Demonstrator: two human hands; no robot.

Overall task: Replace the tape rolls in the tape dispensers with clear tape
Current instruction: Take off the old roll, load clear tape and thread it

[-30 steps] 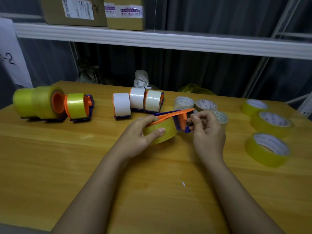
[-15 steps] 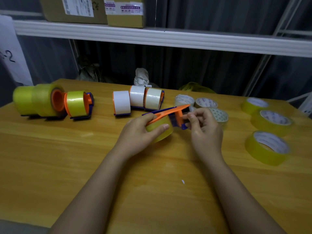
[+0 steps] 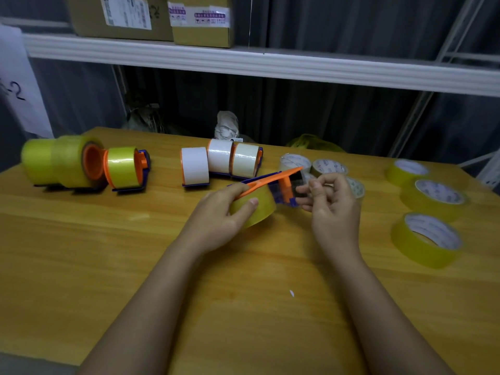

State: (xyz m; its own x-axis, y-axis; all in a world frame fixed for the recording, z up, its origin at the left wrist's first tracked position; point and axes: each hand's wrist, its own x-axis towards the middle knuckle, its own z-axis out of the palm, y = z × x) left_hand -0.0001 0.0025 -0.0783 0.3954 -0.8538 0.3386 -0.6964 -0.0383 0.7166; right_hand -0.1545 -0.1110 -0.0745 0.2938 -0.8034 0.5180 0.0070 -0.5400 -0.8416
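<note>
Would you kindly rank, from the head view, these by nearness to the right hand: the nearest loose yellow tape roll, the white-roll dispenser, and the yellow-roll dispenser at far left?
From the right hand:
1. Loose yellow tape roll, on its right, front.
2. White-roll dispenser, on its left, behind the left hand.
3. Yellow-roll dispenser, far left.

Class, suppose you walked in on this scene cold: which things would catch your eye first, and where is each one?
At the centre of the wooden table, the left hand grips an orange and blue tape dispenser loaded with a yellowish tape roll, while the right hand pinches at its front end. Three loose yellow tape rolls lie flat at the right edge, and white-roll dispensers stand behind.
</note>
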